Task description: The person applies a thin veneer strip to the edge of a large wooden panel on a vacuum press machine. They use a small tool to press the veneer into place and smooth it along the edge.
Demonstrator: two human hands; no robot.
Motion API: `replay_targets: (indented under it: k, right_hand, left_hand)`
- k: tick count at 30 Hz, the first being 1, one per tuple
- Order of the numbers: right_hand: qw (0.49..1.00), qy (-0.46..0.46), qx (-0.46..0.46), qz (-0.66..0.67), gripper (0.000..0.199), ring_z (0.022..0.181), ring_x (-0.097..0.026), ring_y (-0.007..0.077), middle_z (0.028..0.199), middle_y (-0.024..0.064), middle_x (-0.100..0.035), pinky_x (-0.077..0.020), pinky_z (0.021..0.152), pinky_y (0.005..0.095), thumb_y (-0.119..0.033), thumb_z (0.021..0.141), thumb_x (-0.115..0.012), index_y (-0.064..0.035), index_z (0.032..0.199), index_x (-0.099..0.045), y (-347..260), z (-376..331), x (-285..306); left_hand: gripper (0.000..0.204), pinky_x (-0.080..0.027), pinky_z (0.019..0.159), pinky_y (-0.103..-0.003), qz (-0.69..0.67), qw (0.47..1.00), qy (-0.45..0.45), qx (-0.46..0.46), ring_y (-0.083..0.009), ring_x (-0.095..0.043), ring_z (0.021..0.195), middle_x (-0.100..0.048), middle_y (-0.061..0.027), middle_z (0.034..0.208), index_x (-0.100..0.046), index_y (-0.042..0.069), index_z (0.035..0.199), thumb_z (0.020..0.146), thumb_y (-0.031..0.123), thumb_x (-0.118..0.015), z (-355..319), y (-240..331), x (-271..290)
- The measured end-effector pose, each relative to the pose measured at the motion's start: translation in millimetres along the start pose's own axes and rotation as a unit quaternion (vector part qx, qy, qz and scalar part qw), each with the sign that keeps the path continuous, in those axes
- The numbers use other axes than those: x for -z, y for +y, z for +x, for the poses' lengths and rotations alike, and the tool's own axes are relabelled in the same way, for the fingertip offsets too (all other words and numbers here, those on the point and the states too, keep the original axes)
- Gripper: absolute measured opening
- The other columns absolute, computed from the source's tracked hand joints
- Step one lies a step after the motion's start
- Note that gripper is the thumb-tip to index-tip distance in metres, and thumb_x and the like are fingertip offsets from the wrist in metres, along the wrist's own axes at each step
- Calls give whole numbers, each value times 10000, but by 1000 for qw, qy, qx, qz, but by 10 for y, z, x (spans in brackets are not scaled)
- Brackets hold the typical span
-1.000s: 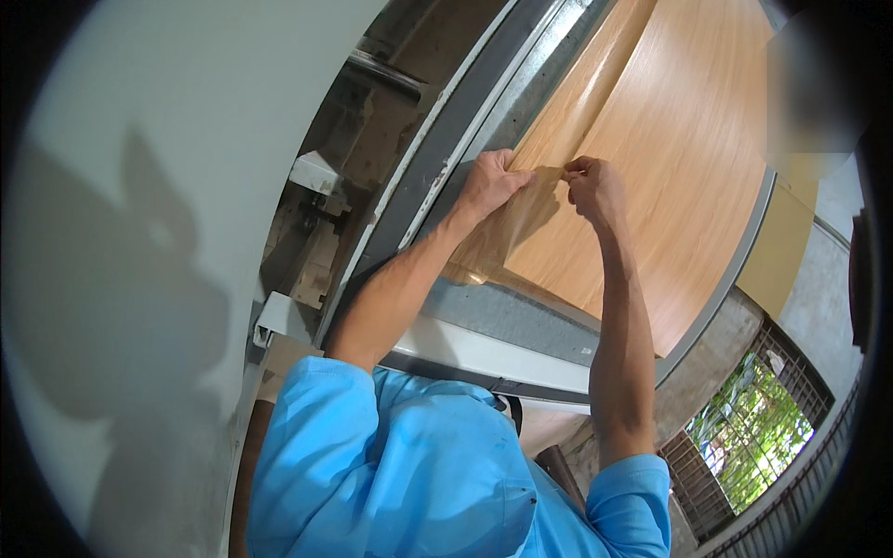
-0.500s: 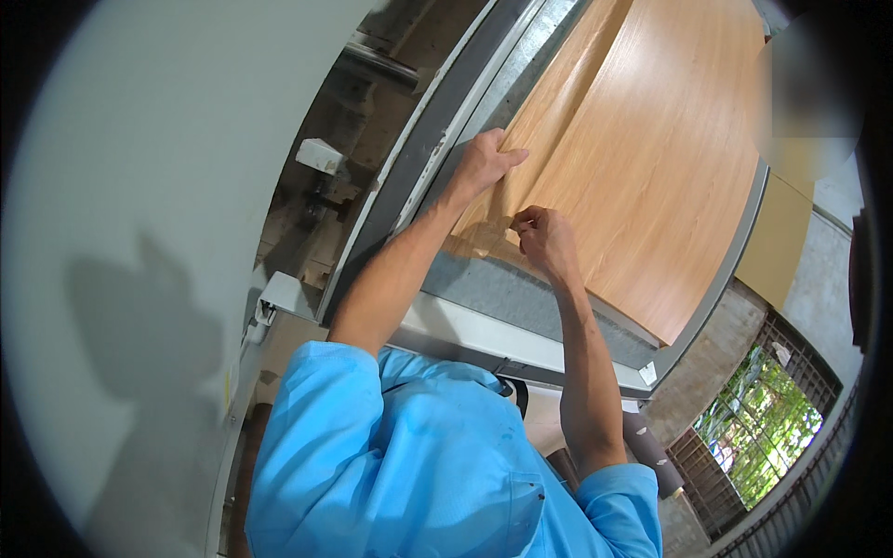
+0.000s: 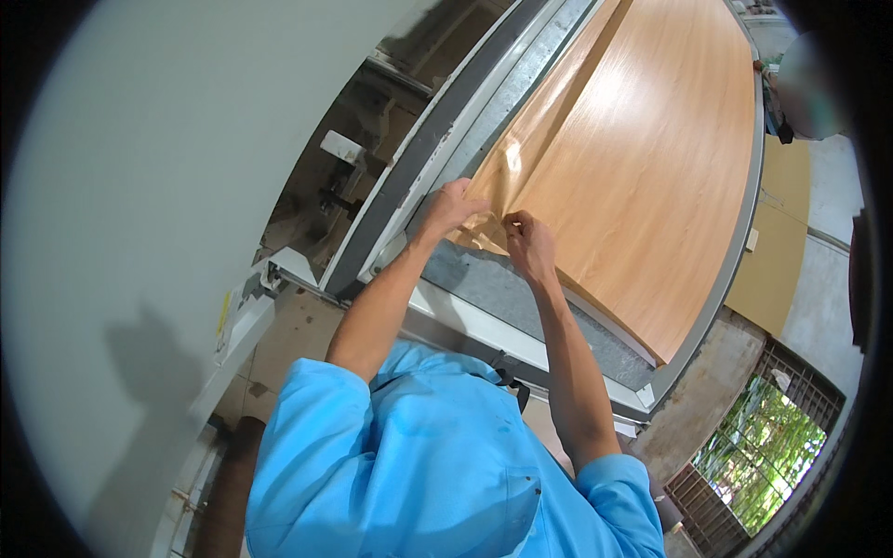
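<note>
Pinching edge of glossy wood-grain film (image 3: 510, 172) between thumb and fingers of right hand (image 3: 532, 246), tips together. Resting left hand (image 3: 448, 209) on film's outer edge, thumb on top; remaining fingers mostly hidden underneath, so cannot tell if clamped. Film: along left side of wood-grain board (image 3: 651, 186), creased, loose near the close corner, between both hands. Exact pinch point small, hard to make out. Far end of board cut off at top. Dark fisheye rim all round. At upper right, another person (image 3: 811, 88), blurred and partly cut off.

Under board: grey bed (image 3: 488, 284), scuffed, bordered by white rail (image 3: 465, 321). At left, large pale panel (image 3: 158, 186) bearing a shadow. Below it, tiled floor (image 3: 298, 339) and brown roll (image 3: 233, 484), partly hidden by blue shirt (image 3: 419, 456). At right, tan sheet (image 3: 786, 223) and barred window (image 3: 767, 437) with greenery behind.
</note>
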State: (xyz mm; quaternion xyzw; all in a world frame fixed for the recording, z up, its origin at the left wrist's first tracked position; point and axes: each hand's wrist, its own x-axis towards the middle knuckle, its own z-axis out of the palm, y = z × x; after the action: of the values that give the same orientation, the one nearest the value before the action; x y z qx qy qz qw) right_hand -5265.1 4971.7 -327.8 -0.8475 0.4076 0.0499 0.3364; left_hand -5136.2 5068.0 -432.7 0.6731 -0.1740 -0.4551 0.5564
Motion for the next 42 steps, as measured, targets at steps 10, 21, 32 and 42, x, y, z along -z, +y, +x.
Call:
replay_targets:
  k: [10,21,32,42]
  right_hand:
    - [996,42,72,-25,153,748,-634,432,769,252,-639,-487,668,498,-125,874,-535,-18,959,-603,166,-161,-212]
    - [993,34,110,-19,116,714,-620,456,722,246,-624,-472,621,523,-96,870,-546,-42,973,-534,239,-388,-385]
    - [981,-152,118,-34,281,748,-619,443,780,250,-641,-488,673,507,-95,843,-568,-87,1123,-592,551,-961,-237]
    - [984,40,-18,172,207,538,-558,129,616,72,-601,-443,513,294,-79,907,-527,-11,1087,-605,854,-988,197]
  left_hand:
    - [257,-492,658,-356,104,990,93,-19,-209,-638,723,-673,-125,810,-631,-5,955,835,216,-680,-137,-11,-89]
    - [260,-482,650,-358,-93,994,58,2,-224,-629,694,-653,-152,773,-632,-10,938,846,230,-670,-148,-43,-69]
    - [285,-509,731,-380,185,954,223,-72,-308,-653,800,-675,-139,888,-576,-13,1076,858,157,-643,-223,228,18]
    - [345,-499,736,-422,132,969,206,-46,-355,-643,871,-661,-193,998,-559,-5,1169,846,110,-602,-897,120,-864]
